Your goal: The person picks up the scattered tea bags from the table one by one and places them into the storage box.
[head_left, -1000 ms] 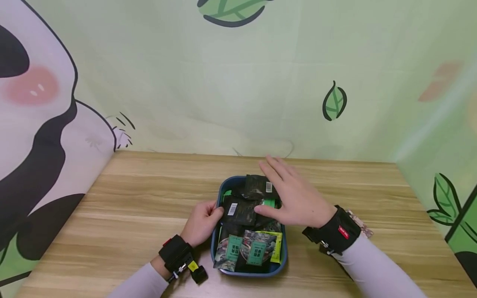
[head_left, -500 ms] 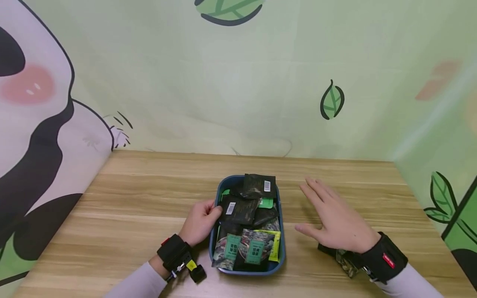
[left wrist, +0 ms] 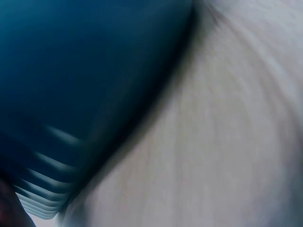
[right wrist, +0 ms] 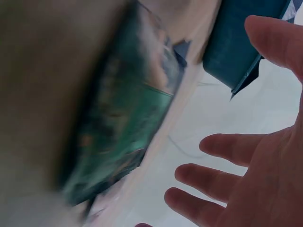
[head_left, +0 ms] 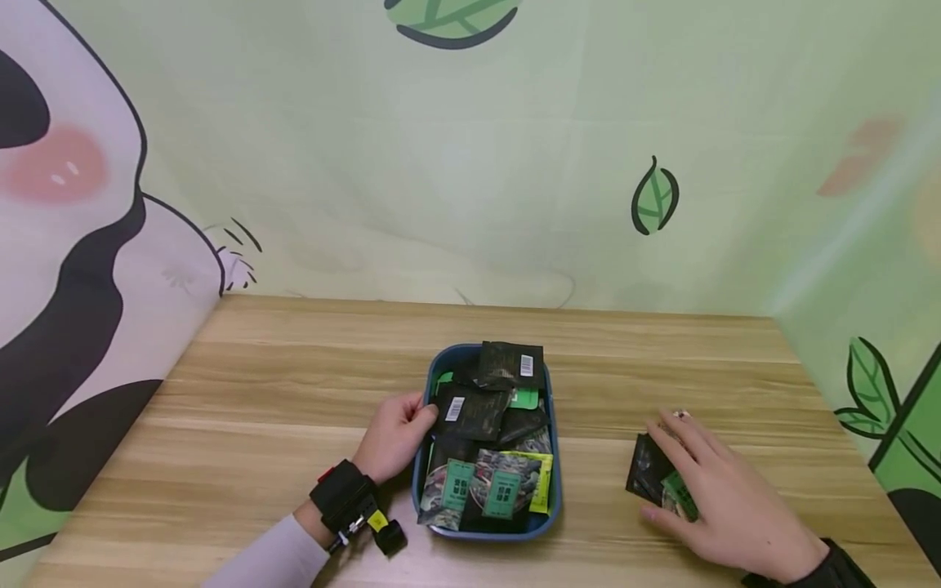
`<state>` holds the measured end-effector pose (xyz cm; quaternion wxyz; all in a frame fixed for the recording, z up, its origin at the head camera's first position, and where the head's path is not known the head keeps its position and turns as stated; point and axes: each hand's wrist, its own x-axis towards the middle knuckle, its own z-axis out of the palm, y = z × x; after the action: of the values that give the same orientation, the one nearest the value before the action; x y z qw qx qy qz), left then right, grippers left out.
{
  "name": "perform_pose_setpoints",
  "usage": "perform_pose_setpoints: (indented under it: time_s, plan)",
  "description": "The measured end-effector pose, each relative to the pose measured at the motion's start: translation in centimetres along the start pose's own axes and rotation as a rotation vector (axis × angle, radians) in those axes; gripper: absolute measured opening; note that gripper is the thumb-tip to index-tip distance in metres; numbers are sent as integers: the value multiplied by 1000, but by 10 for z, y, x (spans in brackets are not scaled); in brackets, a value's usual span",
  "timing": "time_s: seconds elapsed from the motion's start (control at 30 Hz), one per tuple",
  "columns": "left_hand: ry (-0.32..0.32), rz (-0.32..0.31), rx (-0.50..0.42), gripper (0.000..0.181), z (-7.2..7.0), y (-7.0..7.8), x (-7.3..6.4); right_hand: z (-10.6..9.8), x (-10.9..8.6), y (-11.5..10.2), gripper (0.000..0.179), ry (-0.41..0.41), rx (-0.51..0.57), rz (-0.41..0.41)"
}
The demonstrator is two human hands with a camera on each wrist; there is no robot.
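Observation:
A blue plastic basket (head_left: 500, 536) full of black packets (head_left: 470, 412) stands mid-table. My left hand (head_left: 393, 437) pinches its left rim, thumb on top. The left wrist view is filled mostly by the basket's slotted side wall (left wrist: 85, 71) and blurred table. Off to the right, my right hand (head_left: 728, 498) hovers with spread fingers over a black packet with a green label (head_left: 647, 469), covering part of it. Seen in the right wrist view, that packet (right wrist: 123, 118) is apart from the extended fingers (right wrist: 232, 149), and the palm holds nothing.
Black packets with green labels (head_left: 505, 494) and a yellow-edged one (head_left: 544, 486) lie at the basket's near end. A pinkish item (right wrist: 106, 203) shows behind the packet in the right wrist view. A printed cloth backdrop (head_left: 478, 204) rises behind the wooden table (head_left: 294, 359).
My right hand has moved from over the basket to the right and nearer, down toward the packet on the table. My left hand keeps its grip on the basket.

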<state>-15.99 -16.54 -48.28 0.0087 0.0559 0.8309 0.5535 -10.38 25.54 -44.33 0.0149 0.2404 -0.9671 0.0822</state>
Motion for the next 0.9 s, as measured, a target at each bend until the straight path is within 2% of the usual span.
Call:
perform_pose_setpoints:
  time_s: [0.23, 0.4, 0.63, 0.8, 0.9]
  plan:
    - [1, 4, 4, 33, 0, -2, 0, 4, -22, 2, 95, -78, -37, 77]
    - [-2, -2, -5, 33, 0, -3, 0, 8, -29, 2, 91, -91, -26, 112]
    - [4, 0, 4, 33, -1, -2, -1, 9, -31, -1, 66, -71, -56, 71]
    - [0, -8, 0, 34, -1, -2, -1, 8, -28, -4, 58, -112, -65, 72]
    - [-6, -17, -8, 34, 0, -3, 0, 7, -27, -5, 50, -104, -91, 56]
